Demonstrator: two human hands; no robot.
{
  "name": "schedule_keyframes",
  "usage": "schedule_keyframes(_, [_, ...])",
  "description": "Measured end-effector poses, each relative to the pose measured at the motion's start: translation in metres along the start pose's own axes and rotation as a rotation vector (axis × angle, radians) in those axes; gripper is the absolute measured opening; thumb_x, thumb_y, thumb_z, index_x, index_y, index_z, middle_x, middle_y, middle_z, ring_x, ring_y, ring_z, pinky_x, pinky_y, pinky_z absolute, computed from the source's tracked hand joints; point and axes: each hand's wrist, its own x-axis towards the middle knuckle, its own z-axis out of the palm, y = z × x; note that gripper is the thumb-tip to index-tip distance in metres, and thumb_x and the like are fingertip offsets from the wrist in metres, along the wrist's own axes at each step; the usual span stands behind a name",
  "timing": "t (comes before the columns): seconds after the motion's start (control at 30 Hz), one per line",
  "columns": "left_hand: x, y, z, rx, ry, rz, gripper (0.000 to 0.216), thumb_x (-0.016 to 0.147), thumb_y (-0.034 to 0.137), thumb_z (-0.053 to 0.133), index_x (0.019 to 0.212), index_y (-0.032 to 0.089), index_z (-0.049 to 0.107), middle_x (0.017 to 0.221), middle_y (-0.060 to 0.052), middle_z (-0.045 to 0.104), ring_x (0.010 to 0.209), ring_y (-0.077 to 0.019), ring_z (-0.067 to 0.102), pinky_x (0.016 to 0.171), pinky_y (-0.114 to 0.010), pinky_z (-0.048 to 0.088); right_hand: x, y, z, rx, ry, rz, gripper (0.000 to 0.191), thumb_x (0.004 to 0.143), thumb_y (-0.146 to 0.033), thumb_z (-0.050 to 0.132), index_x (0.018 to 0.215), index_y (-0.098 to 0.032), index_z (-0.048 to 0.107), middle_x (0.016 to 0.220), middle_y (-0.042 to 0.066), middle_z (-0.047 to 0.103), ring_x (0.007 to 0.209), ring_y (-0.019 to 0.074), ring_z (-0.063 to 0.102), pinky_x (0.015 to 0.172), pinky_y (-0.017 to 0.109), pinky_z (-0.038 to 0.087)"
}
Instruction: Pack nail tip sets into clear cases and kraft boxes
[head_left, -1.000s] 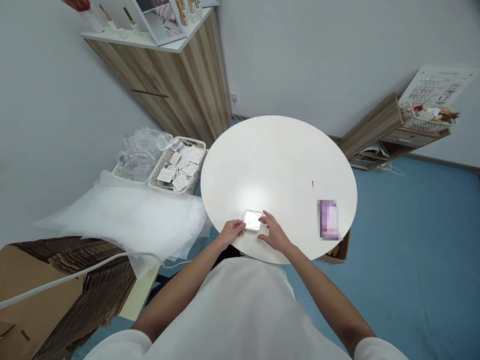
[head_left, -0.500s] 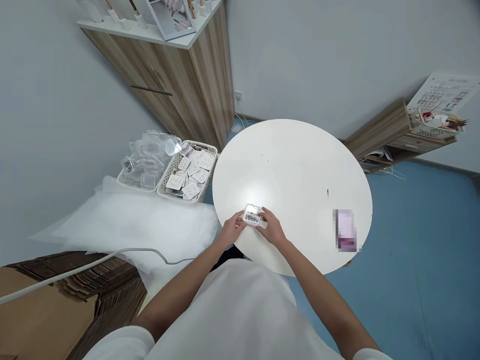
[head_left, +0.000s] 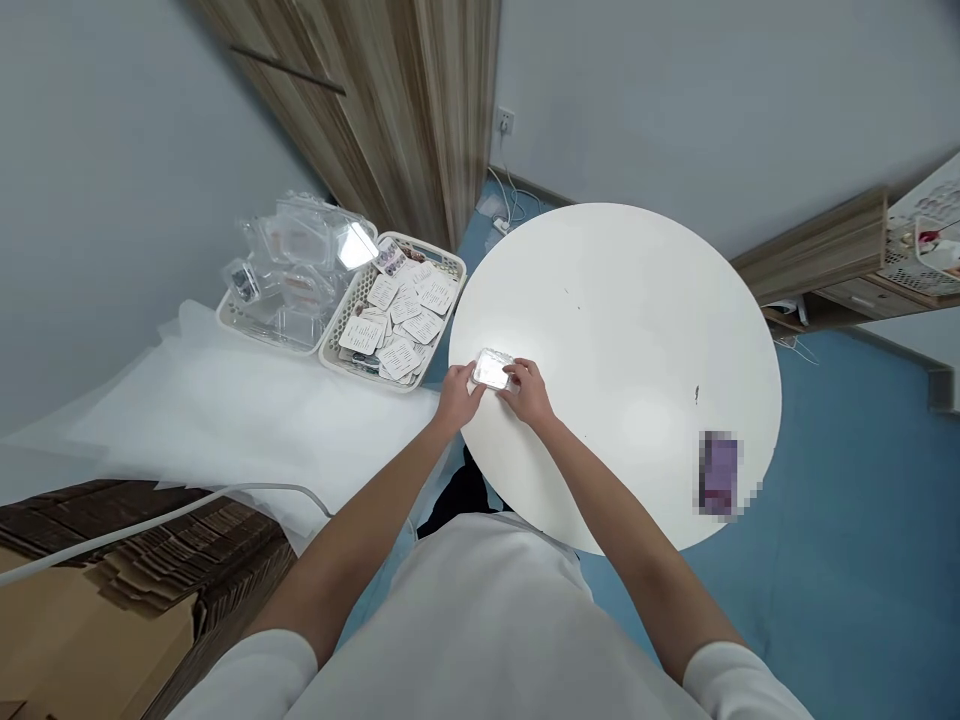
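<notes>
A small clear plastic case (head_left: 492,369) catches the light at the left edge of the round white table (head_left: 637,330). My left hand (head_left: 458,396) grips its left side and my right hand (head_left: 529,391) grips its right side, fingers closed on it. What is inside the case is washed out by glare.
Left of the table, two white baskets stand on a white sheet: one (head_left: 394,320) with several printed cards, one (head_left: 289,270) with clear plastic cases. A blurred purple object (head_left: 720,473) lies near the table's right edge. Flattened cardboard (head_left: 112,570) lies at lower left, a wooden cabinet (head_left: 405,100) behind.
Both hands have closed on the case and carried it left toward the table's edge near the baskets. The view has tilted down and left.
</notes>
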Motion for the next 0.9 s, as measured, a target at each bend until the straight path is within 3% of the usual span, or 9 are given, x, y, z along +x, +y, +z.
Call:
schedule_keyframes(0.23, [0.023,-0.003,-0.007,0.047,0.025,0.018,0.052,0.075,0.027,0.052,0.124,0.013,0.038,0.102,-0.011,0.042,0.100,-0.0239,0.042,0.085,-0.038,0.038,0.029,-0.004,0.012,-0.022,-0.003,0.030,0.036,0.069,-0.023,0.059,0.103,-0.021,0.050,0.122,0.007,0.036,0.072,0.0124,0.053,0.076,0.034,0.048])
schedule_keyframes(0.47, [0.022,-0.008,-0.001,0.092,0.032,0.046,0.064,0.072,0.026,0.055,0.129,0.015,0.028,0.107,-0.011,0.036,0.106,-0.0268,0.036,0.091,-0.043,0.032,0.030,-0.001,0.020,-0.017,0.029,0.005,0.035,0.071,-0.027,0.057,0.105,-0.022,0.047,0.125,0.008,0.034,0.074,0.0129,0.053,0.076,0.034,0.048])
schedule_keyframes(0.7, [0.016,-0.007,0.003,0.061,0.040,0.015,0.073,0.070,0.024,0.056,0.133,0.017,0.018,0.112,-0.012,0.032,0.113,-0.0280,0.030,0.096,-0.045,0.025,0.025,0.005,0.018,0.010,-0.004,-0.012,0.048,0.070,-0.035,0.059,0.113,-0.024,0.042,0.131,0.010,0.026,0.083,0.0162,0.053,0.081,0.039,0.047])
schedule_keyframes(0.9, [0.000,-0.008,0.004,0.022,0.072,-0.022,0.075,0.070,0.023,0.056,0.133,0.016,0.016,0.117,-0.013,0.031,0.117,-0.0288,0.028,0.097,-0.046,0.024,0.012,0.010,0.014,0.125,-0.034,-0.044,0.068,0.066,-0.028,0.064,0.124,-0.026,0.028,0.133,0.010,0.025,0.098,0.0199,0.052,0.090,0.041,0.042])
